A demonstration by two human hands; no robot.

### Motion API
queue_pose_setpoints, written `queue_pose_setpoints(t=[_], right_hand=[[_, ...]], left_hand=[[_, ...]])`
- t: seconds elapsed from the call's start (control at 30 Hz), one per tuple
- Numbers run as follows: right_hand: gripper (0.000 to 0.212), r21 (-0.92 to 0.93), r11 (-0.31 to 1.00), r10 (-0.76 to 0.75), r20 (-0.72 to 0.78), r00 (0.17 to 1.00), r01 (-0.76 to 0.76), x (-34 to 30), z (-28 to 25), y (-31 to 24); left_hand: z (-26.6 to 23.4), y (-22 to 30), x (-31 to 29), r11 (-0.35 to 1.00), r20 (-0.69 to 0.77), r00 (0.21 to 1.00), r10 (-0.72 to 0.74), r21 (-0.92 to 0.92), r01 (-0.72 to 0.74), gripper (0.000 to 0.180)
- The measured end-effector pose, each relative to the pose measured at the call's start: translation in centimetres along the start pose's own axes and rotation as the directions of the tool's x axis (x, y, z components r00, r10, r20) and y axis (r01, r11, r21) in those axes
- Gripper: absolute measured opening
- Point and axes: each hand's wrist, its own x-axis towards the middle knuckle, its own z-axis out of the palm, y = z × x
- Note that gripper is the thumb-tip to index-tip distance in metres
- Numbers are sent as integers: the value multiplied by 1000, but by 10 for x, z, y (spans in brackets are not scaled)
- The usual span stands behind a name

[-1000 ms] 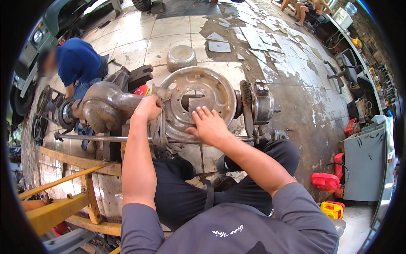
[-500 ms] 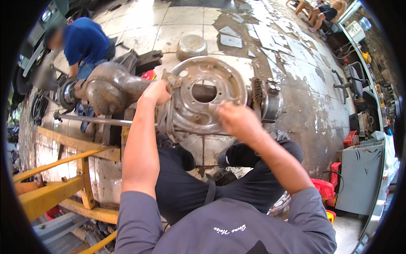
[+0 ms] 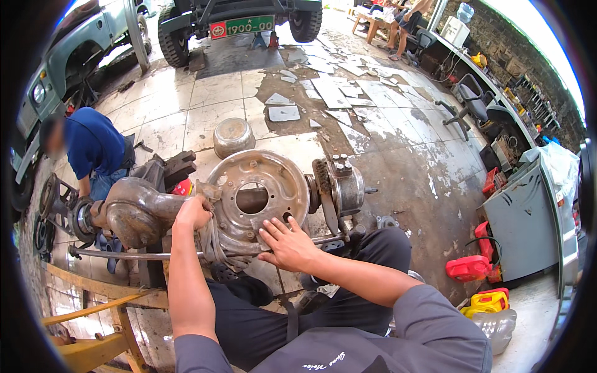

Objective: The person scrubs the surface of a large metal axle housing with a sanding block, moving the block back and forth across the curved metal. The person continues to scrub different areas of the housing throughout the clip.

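Observation:
A round, worn metal brake backing plate (image 3: 287, 180) stands tilted in front of me, with a hole in its middle. My right hand (image 3: 287, 245) lies on its lower right part, fingers spread and flat. At the plate's left edge, my left hand (image 3: 194, 213) is closed on a grey rag (image 3: 212, 239) that hangs down beside the plate. The plate sits on an axle, whose bulging differential housing (image 3: 127, 214) is to the left. A long steel rod (image 3: 124, 254) runs below it. On the right is a greasy hub-like assembly (image 3: 346, 189) with studs.
A metal drum (image 3: 233, 137) stands behind the plate. A person in blue (image 3: 96, 146) crouches at far left. A yellow frame (image 3: 93, 349) is at lower left. Red (image 3: 467, 268) and yellow (image 3: 488, 302) containers stand right, near a grey cabinet (image 3: 522, 217). Broken tiles (image 3: 284, 114) lie beyond.
My right hand has moved from near the centre hole to the plate's lower right, its fingers now spread flat. My left hand stays at the left edge. The view has tilted upward and rightward.

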Motion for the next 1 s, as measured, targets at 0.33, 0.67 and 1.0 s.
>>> queue_pose_setpoints(t=[0.33,0.67,1.0], right_hand=[[80,-14,1000,22,-28,999,-22,-1,7,-3],[82,25,999,27,-22,999,-27,6,8,1],[81,-23,1000,15,-125,992,-18,5,16,2]], left_hand=[[-6,9,-10,995,34,996,-79,-57,81,27],[-7,13,-12,992,37,994,-100,-69,103,25],[-5,7,-8,993,32,996,-89,-75,91,26]])
